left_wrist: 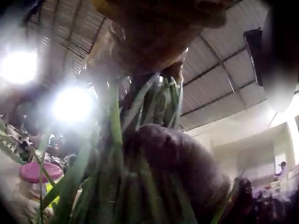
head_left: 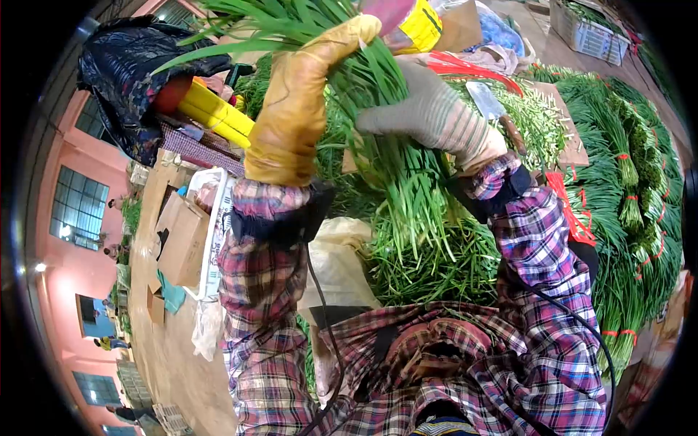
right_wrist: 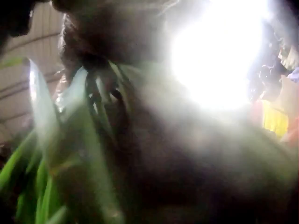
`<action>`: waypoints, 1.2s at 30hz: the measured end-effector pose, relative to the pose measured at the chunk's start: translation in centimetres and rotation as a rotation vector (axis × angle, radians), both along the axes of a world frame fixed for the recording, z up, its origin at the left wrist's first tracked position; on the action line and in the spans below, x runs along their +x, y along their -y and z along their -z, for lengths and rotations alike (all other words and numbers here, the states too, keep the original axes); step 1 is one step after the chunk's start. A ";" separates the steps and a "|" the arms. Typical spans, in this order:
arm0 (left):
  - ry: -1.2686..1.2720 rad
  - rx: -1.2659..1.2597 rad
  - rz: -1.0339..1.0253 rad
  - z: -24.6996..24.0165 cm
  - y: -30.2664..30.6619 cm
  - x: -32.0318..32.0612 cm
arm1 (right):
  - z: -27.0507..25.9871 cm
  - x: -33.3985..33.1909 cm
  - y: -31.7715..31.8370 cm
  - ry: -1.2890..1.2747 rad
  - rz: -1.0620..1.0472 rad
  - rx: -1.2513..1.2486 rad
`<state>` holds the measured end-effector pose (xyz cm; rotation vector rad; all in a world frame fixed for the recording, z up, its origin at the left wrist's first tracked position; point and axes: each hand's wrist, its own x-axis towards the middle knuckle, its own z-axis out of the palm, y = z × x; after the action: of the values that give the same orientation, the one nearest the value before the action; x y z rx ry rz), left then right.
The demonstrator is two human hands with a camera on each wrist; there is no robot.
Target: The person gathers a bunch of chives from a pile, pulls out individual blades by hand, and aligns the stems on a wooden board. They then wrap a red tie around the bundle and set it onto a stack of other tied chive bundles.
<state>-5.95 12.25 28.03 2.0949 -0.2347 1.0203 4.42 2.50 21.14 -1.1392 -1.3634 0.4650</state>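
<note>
Leaf bunch (head_left: 400, 167), count 1, held up in front of the person, lower ends hanging over a heap of loose leaves (head_left: 436, 272). Hands, 2, both gloved. Left grip (head_left: 291, 109), yellow-brown glove, curled round upper part of bunch; right grip (head_left: 429, 109), grey glove with striped cuff, clasps it from the other side, thumb across the front, remaining fingers hidden behind. Knife (head_left: 486, 102), 1, broad blade, brown handle, beside a pile of short cut pieces (head_left: 545, 134). Tied bunches (head_left: 625, 167) at far right, red ties, packed too tight to count. White crates, 2: one at left (head_left: 212, 240), one at upper right (head_left: 592, 36). Black plastic bag (head_left: 123, 80), 1, upper left. Bunch look: long, narrow, flat green blades, tips splaying out past left glove, paler toward the hanging ends, some blades loose and uneven; blurred in both wrist views. Writing: yellow label (head_left: 422, 27) on a pink container has dark print, too small to read.
</note>
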 end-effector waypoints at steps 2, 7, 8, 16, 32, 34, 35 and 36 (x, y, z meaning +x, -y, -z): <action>-0.246 -0.686 0.270 -0.5 0.9 0.2 | -0.5 0.0 -0.2 0.007 -0.055 0.027; -0.301 -0.704 0.175 -0.1 -0.9 0.7 | -0.2 0.1 1.2 -0.041 0.036 -0.086; -0.266 -0.662 0.080 -0.3 -1.7 0.4 | 0.8 -0.2 2.0 -0.050 0.039 -0.082; 0.014 -0.898 -0.025 -1.3 -4.1 -0.2 | 16.7 -2.2 8.5 0.133 0.238 -0.805; 0.035 -0.733 -0.189 -1.4 -6.8 -2.4 | 11.9 -1.9 11.6 0.814 0.089 -0.994; 0.067 -0.901 -0.255 -1.5 -6.5 -1.0 | 9.6 -3.1 10.5 0.314 0.157 -0.331; -0.021 -0.704 -0.181 -0.8 -7.2 -1.4 | 10.0 -3.4 9.0 0.357 0.269 -0.089; -0.021 -0.702 -0.177 -0.9 -6.7 -1.2 | 10.5 -3.2 6.6 0.412 0.385 0.016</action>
<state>-7.18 18.97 28.97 1.4966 0.2916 0.9969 1.21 -4.12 10.60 -1.4996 -1.4432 -0.0645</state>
